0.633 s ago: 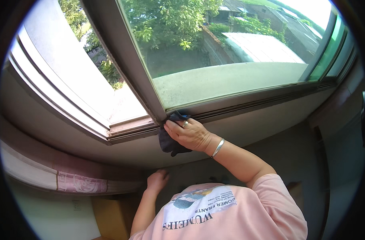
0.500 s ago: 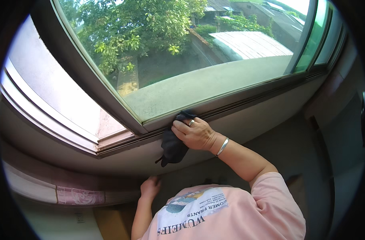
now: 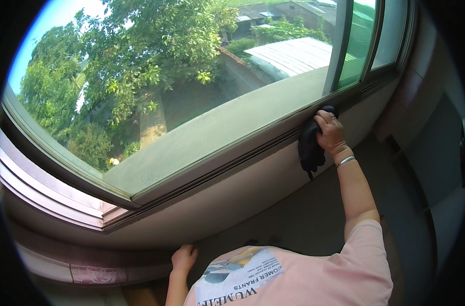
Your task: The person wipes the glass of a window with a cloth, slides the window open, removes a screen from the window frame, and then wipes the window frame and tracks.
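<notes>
My right hand, with a ring and a silver bangle on the wrist, grips a bunched black cloth. It presses the cloth against the lower rail of the sliding window frame, toward the right end of the large pane. Part of the cloth hangs down below the rail over the sill wall. My left hand is lowered at my left side, its fingers curled in with nothing visible in them. It is apart from the window.
Tracks of the window run along the left. A green-tinted pane overlaps at the right. Below the sill at left lies a pale rolled item with a pink patterned band. Trees and a metal roof show outside.
My right hand has slid the black cloth rightward along the lower rail, with the arm stretched farther out. The view has shifted; my left hand stays low at my side.
</notes>
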`<move>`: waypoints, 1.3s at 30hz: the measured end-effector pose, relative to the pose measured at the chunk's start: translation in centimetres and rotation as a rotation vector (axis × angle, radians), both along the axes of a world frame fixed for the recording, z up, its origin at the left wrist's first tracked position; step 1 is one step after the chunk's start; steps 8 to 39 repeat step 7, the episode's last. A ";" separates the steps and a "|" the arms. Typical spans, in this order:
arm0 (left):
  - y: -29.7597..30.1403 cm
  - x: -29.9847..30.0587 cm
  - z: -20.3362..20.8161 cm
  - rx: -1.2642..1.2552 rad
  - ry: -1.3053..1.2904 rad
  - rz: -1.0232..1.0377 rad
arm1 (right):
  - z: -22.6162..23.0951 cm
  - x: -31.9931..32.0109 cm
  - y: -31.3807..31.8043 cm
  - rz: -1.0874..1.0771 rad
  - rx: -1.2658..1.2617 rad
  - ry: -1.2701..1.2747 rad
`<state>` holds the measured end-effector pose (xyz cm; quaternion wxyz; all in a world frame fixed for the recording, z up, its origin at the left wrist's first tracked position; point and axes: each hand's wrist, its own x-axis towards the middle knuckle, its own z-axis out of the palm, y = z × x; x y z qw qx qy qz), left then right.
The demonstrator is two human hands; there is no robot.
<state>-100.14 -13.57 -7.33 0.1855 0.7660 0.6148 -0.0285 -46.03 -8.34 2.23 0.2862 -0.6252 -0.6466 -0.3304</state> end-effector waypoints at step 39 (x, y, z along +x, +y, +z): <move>0.2 5.9 0.9 -0.059 0.064 -0.117 | 0.3 13.5 0.4 -0.373 -0.228 0.140</move>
